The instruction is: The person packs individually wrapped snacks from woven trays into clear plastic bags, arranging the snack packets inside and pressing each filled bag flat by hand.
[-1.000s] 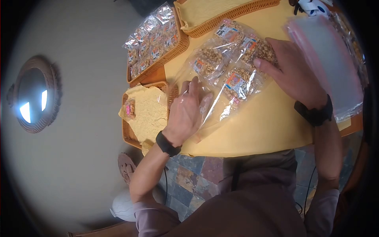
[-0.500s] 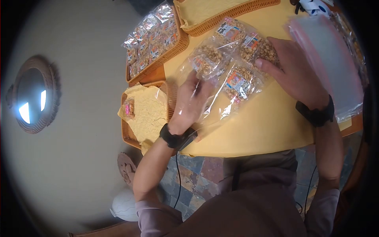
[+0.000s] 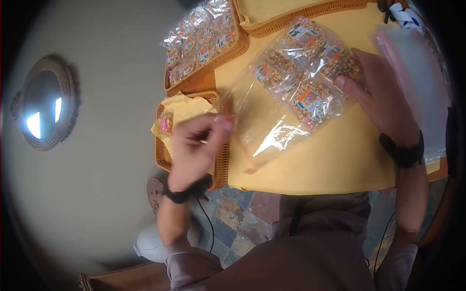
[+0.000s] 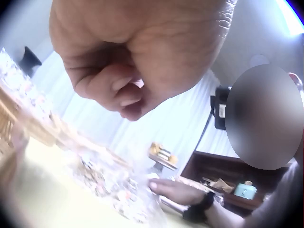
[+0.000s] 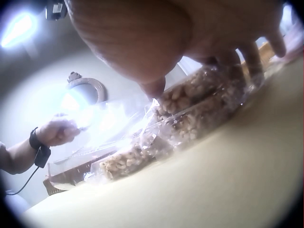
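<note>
A large clear plastic bag (image 3: 272, 123) lies on the yellow tablecloth, holding several wrapped nut cakes (image 3: 315, 99) with printed labels. My left hand (image 3: 194, 148), blurred, is raised at the bag's left edge. Its thumb and curled fingers pinch near the orange-tinted strip (image 3: 246, 153) there; exactly what lies between the fingertips is hidden. Seen by the left wrist camera, those fingers (image 4: 126, 90) are curled tightly inward. My right hand (image 3: 383, 99) rests over the bag's right end, thumb on top of a cake. In the right wrist view its fingers reach down onto the cakes (image 5: 190, 97).
A wicker basket (image 3: 225, 167) with yellow paper and one small pink-labelled packet (image 3: 166, 123) stands at left. Behind it, another basket (image 3: 208, 65) is full of wrapped cakes. Flat clear bags with pink edges (image 3: 422, 82) lie at right. A lined basket (image 3: 310, 9) sits at the back.
My left hand has moved from over the bag to its left edge, lifting and curling its fingers. My right hand stays on the cakes. The head view has shifted slightly.
</note>
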The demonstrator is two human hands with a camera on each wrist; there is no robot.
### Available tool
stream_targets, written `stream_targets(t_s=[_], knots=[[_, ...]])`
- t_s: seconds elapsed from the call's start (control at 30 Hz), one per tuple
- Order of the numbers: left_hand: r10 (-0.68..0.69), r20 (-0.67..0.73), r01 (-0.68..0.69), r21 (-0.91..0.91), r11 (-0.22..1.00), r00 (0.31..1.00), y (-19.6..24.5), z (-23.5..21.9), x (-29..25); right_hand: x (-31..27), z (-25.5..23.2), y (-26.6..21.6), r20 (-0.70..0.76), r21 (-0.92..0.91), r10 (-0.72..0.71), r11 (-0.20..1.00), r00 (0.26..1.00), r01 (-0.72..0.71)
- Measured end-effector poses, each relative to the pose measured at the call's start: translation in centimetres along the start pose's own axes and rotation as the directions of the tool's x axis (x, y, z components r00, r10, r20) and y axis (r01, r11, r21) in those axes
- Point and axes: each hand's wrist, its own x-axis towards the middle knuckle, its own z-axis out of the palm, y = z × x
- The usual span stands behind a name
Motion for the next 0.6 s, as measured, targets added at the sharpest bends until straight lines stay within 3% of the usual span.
stream_targets(t_s=[0.07,0.13,0.2,0.3,0.37,0.4,0.47,0.5,0.6], knots=[[-0.020,-0.216,0.013,-0.035,0.999,0.976,-0.2,-2.7,1.3,0.0,0.3,0.0,-0.043,0.004,0.007,1.000,0.999,-0.007],[-0.133,-0.300,0.155,0.052,0.986,0.945,-1.0,-5.3,5.1,0.0,0.2,-0.4,-0.053,0.012,-0.016,1.000,0.998,0.016],[-0.126,-0.228,0.157,0.124,0.980,0.965,-4.8,-8.0,9.7,0.1,0.0,-0.5,-0.072,0.014,-0.037,0.999,0.997,0.038],[-0.115,-0.277,0.178,0.214,0.961,0.954,-10.5,-10.1,14.8,0.0,-0.4,-0.5,-0.043,0.049,-0.028,0.998,0.999,0.031],[-0.306,-0.311,0.366,0.156,0.917,0.900,-12.8,-10.7,17.0,0.0,-0.8,-0.9,0.004,0.037,0.034,0.999,0.999,-0.034],[-0.305,-0.307,0.363,0.155,0.919,0.902,-13.8,-10.6,17.5,-0.1,-0.9,-1.0,0.003,0.033,0.037,0.999,0.999,-0.037],[-0.449,-0.222,0.467,0.033,0.884,0.865,-15.8,-10.4,18.1,-0.2,-0.8,-1.0,-0.015,-0.021,0.031,0.999,0.999,-0.031],[-0.432,-0.245,0.471,0.134,0.872,0.868,-16.8,-10.1,18.5,-0.2,-0.7,-0.9,-0.010,-0.021,0.030,0.999,0.999,-0.031],[-0.376,-0.314,0.451,0.212,0.867,0.872,-18.0,-10.7,19.5,-0.2,-0.5,-0.8,-0.040,-0.063,0.002,0.998,0.999,-0.005]])
